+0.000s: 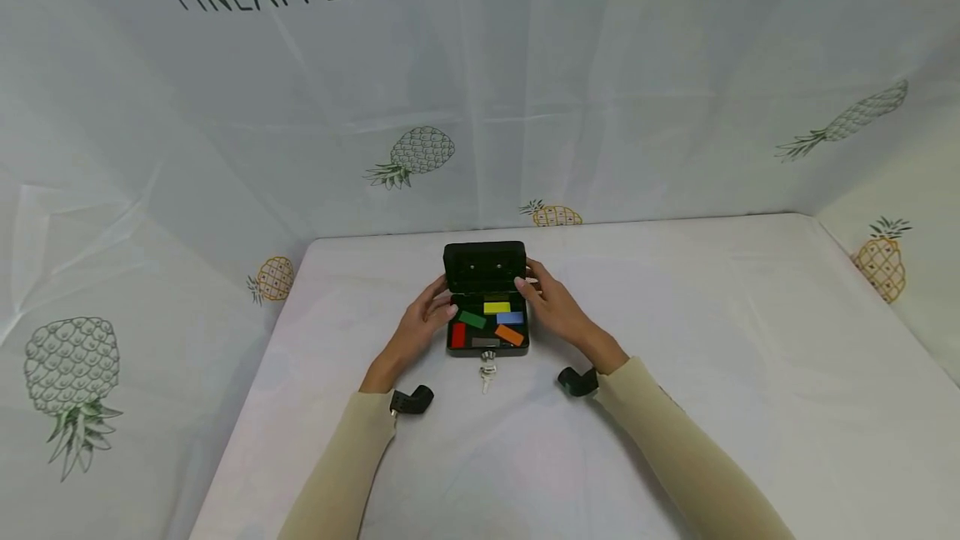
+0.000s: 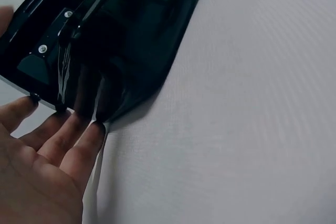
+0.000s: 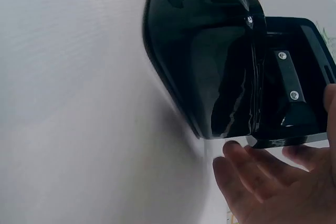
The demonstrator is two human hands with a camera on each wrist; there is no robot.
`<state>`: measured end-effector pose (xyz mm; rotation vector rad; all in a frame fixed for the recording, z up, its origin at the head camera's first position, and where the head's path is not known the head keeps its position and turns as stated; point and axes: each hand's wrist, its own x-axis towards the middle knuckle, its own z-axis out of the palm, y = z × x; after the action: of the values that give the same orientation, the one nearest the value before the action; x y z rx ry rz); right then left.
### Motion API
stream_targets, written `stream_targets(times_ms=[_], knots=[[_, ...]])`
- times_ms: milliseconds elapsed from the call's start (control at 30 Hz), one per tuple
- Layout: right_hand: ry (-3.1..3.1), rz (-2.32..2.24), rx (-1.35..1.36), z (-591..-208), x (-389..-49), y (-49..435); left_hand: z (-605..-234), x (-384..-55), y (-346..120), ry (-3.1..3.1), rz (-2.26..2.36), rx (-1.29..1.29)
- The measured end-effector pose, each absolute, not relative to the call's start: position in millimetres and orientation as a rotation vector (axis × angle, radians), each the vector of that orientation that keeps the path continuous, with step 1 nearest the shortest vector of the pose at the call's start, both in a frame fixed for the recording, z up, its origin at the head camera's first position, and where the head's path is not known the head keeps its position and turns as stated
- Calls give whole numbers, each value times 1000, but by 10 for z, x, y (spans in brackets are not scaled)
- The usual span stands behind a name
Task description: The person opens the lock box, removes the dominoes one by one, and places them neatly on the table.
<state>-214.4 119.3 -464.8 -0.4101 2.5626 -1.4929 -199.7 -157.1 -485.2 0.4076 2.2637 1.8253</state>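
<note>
A glossy black rectangular cash box, probably metal (image 1: 513, 352), sits on the white cloth-covered table (image 1: 675, 340) near its far edge, its black hinged lid (image 1: 485, 275) tilted up. It should be stiff and fairly light, smooth enough to slip under dry fingers, best taken by both side walls, while the lid would swing from its side edges. Inside lie loose flat blocks of yellow (image 1: 497, 307), blue (image 1: 510, 318), green (image 1: 472, 320), red (image 1: 458, 335) and orange (image 1: 509, 335), likely to slide if the box tips. Small silver keys (image 1: 486, 377) hang from the front lock (image 1: 488, 355). The left hand (image 1: 420, 325), fingers extended and spread, touches the box's left side near the hinge; the right hand (image 1: 557, 304) spreads loosely at the lid's right edge, gripping nothing firmly, though whether its fingertips touch there I cannot tell. A dark grey piece (image 1: 485, 342) blends into the shadowed interior, the lid's back is hidden, both wrist views cut off the box, and lettering at the top right of the pineapple-printed backdrop (image 1: 675, 40) is cropped
</note>
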Motion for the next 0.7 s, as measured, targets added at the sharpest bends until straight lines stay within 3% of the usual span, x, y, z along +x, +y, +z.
stream_targets(times_ms=[433,700], knots=[[2882,-1258,-417,-4602,-1851,1231,-4911,-1931,-1664,2217,1706,519],[3149,-1054,-688,-4633,-1727,1241,-4915,-1926,-1671,2239,1670,565]])
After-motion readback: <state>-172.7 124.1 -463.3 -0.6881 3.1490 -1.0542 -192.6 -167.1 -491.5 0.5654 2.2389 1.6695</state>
